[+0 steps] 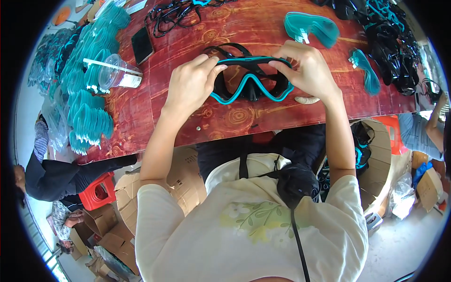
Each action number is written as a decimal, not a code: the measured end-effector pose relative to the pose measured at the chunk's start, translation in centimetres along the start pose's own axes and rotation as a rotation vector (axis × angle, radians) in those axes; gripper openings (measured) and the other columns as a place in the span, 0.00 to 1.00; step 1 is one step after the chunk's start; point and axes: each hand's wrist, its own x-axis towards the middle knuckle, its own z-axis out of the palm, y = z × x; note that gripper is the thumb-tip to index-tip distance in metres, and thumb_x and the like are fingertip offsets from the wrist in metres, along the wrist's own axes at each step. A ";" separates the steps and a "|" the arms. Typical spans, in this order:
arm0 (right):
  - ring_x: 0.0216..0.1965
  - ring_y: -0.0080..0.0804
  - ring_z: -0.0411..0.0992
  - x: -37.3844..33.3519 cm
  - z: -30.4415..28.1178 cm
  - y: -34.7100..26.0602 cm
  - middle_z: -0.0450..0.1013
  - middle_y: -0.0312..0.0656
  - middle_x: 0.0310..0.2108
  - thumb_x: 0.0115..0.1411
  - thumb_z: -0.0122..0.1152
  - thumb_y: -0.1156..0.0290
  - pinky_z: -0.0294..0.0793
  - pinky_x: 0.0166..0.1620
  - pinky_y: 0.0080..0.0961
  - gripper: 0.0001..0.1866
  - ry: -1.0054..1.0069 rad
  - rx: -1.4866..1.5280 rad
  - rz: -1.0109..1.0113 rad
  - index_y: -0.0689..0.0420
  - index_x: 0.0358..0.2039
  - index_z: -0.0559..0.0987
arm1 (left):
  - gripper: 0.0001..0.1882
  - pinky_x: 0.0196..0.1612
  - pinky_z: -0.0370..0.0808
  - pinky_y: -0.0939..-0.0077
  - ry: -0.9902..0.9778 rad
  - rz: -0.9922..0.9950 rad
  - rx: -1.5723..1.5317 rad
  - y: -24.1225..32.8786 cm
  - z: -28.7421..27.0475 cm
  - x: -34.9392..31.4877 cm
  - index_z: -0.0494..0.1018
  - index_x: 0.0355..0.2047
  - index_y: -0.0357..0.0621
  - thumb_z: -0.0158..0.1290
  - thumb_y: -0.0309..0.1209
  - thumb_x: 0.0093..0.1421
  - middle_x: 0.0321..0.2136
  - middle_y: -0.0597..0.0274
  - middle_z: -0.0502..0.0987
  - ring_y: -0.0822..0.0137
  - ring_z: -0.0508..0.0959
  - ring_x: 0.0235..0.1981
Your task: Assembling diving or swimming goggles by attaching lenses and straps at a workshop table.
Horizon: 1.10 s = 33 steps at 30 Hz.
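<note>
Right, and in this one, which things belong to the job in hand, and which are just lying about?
Seemingly part of the work:
black-and-teal mask, its upper rim held by the left hand and right hand
stacked teal pieces
heap of black parts

Apparently just lying about:
dark phone
clear plastic cup
curled beige object, unclear what

You wear a loose, cream, short-sleeved cloth shirt (188,244) with a green-and-yellow print of leaves and pale flowers (258,221). A thin black cord (297,239) joins a rounded black pouch (298,183) on your right. Dark cloth trousers (218,145) show farther off; your hands (191,84) are bare.
</note>
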 end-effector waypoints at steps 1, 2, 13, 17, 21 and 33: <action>0.24 0.39 0.72 -0.1 0.3 0.4 0.73 0.40 0.25 0.50 0.70 0.69 0.70 0.27 0.31 0.09 0.030 0.057 0.016 0.58 0.27 0.79 | 0.09 0.23 0.70 0.62 0.005 -0.032 -0.070 0.3 -0.3 0.2 0.77 0.33 0.40 0.58 0.34 0.58 0.22 0.56 0.72 0.53 0.74 0.20; 0.24 0.39 0.72 -0.2 0.5 0.6 0.73 0.40 0.25 0.50 0.70 0.68 0.70 0.27 0.31 0.09 0.060 0.115 0.032 0.57 0.27 0.79 | 0.09 0.23 0.70 0.62 0.004 -0.036 -0.073 0.4 -0.3 0.2 0.77 0.33 0.40 0.58 0.34 0.58 0.22 0.56 0.72 0.53 0.74 0.20; 0.32 0.30 0.76 0.7 1.3 0.7 0.75 0.39 0.29 0.50 0.71 0.72 0.76 0.36 0.27 0.13 -0.083 0.264 0.021 0.60 0.38 0.83 | 0.12 0.22 0.67 0.70 0.031 0.021 -0.184 1.2 1.2 0.1 0.79 0.40 0.39 0.59 0.33 0.58 0.24 0.56 0.72 0.60 0.70 0.17; 0.38 0.30 0.78 0.1 1.3 1.8 0.77 0.42 0.35 0.51 0.69 0.77 0.78 0.41 0.23 0.13 -0.101 0.567 0.157 0.62 0.39 0.82 | 0.12 0.22 0.71 0.66 0.010 0.007 -0.150 1.1 0.9 -0.2 0.78 0.35 0.41 0.58 0.36 0.58 0.23 0.59 0.73 0.57 0.75 0.20; 0.36 0.31 0.77 -0.4 0.0 1.5 0.78 0.42 0.37 0.51 0.68 0.78 0.78 0.39 0.23 0.13 -0.035 0.360 -0.048 0.62 0.39 0.82 | 0.12 0.21 0.70 0.69 0.047 0.033 -0.140 0.9 0.8 -0.4 0.79 0.36 0.41 0.59 0.36 0.57 0.23 0.60 0.72 0.60 0.74 0.18; 0.21 0.36 0.72 -5.8 -1.0 -1.4 0.75 0.40 0.22 0.54 0.67 0.73 0.71 0.24 0.29 0.04 0.192 0.058 -0.056 0.58 0.29 0.80 | 0.14 0.16 0.64 0.73 0.220 0.212 -0.080 1.5 0.5 -1.8 0.80 0.38 0.42 0.65 0.29 0.49 0.18 0.65 0.64 0.69 0.67 0.14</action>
